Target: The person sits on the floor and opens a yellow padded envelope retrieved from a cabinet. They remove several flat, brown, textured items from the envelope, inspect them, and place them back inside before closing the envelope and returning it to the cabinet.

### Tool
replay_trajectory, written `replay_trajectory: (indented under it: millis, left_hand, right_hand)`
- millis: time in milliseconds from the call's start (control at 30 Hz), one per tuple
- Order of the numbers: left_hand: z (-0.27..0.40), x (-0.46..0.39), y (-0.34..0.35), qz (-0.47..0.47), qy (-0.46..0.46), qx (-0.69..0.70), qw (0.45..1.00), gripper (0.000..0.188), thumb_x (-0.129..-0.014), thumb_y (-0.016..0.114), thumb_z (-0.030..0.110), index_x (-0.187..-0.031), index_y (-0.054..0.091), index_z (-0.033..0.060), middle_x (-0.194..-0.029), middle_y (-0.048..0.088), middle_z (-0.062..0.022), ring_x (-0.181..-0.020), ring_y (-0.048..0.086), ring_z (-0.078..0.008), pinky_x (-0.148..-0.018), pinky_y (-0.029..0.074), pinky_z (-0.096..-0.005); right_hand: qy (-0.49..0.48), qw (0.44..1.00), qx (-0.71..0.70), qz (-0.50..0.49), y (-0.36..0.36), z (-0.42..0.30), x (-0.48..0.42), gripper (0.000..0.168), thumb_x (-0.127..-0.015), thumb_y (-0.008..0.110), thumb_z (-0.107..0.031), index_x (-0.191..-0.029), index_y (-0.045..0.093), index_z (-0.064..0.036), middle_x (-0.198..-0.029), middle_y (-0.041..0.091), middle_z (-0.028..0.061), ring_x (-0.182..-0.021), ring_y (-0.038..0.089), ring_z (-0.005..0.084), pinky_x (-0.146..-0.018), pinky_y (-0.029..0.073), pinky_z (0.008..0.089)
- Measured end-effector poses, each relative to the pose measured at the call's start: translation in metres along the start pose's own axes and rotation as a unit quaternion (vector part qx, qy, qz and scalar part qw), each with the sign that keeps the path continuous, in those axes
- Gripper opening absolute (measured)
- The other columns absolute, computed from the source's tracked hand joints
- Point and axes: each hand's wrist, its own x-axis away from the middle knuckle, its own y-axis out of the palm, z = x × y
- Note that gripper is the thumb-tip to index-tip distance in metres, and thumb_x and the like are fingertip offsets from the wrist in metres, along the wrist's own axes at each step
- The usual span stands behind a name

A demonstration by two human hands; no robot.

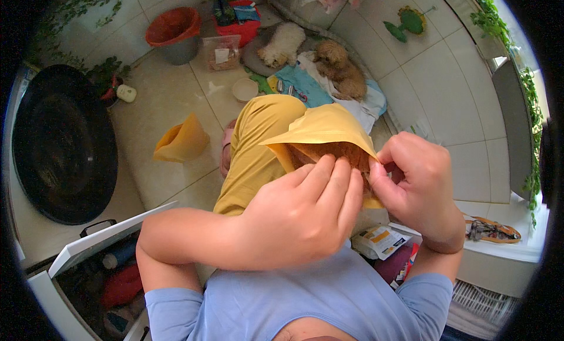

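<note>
A yellow paper pouch [324,125] with its mouth spread wide is held over my lap, and its brown inside shows. My right hand [412,178] pinches the pouch's right corner between thumb and finger. The fingers of my left hand [304,209] lie close together and reach into the mouth at the near rim. Their tips and the thumb are hidden, so whether they grip something cannot be seen. Behind the hands, the pouch's lower part is mostly covered. Another yellow paper pouch [183,140] stands gaping on the tiled floor, left of my knee.
Two dogs, one white [282,46] and one brown [341,70], lie ahead near cloths. A bowl [245,90], a clear bag [221,54] and an orange-rimmed bucket [174,32] stand on the floor. An open drawer [88,270] is at left, a white packet [379,242] at right.
</note>
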Motion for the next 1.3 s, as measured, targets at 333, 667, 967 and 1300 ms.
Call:
replay_trajectory:
  millis: [333,667,967,1300]
  left_hand:
    - [-0.006,-0.015,0.022,-0.153,-0.069,0.033,0.985,0.019,-0.068,0.059,0.016,-0.082,0.057,0.0036,-0.077,0.059,-0.0069,-0.068,0.059,-0.0205,-0.059,0.048,-0.0301]
    - [-0.011,-0.015,0.024,-0.130,-0.099,-0.005,0.986,0.012,-0.068,0.062,0.017,-0.075,0.062,0.0077,-0.068,0.060,-0.0053,-0.060,0.060,-0.0167,-0.050,0.046,-0.0276]
    - [-0.005,-0.027,0.027,-0.271,-0.062,-0.041,0.960,0.020,-0.068,0.063,0.021,-0.085,0.064,0.0100,-0.080,0.062,-0.0051,-0.069,0.061,-0.0178,-0.057,0.046,-0.0287]
    - [-0.018,-0.043,0.064,-0.350,0.075,-0.046,0.933,0.021,-0.075,0.061,0.025,-0.091,0.069,0.0138,-0.093,0.066,-0.0036,-0.089,0.062,-0.0217,-0.076,0.046,-0.0349]
  right_hand:
    - [-0.023,1.000,0.016,-0.004,0.001,0.000,-0.001,0.014,-0.069,0.066,-0.006,-0.070,0.052,-0.005,-0.063,0.051,0.0111,-0.054,0.054,0.0293,-0.046,0.043,0.0386]
    - [0.002,1.000,-0.003,0.014,0.000,0.004,0.000,0.013,-0.069,0.065,-0.006,-0.071,0.052,-0.004,-0.063,0.051,0.0111,-0.054,0.054,0.0293,-0.047,0.043,0.0384]
    - [-0.029,0.999,0.012,0.006,0.003,0.002,-0.002,0.013,-0.070,0.065,-0.006,-0.071,0.052,-0.004,-0.063,0.049,0.0112,-0.053,0.052,0.0291,-0.046,0.043,0.0384]
    - [-0.020,0.998,0.044,0.028,0.008,0.005,-0.005,0.012,-0.071,0.064,-0.004,-0.069,0.052,-0.004,-0.063,0.050,0.0108,-0.053,0.052,0.0283,-0.047,0.042,0.0373]
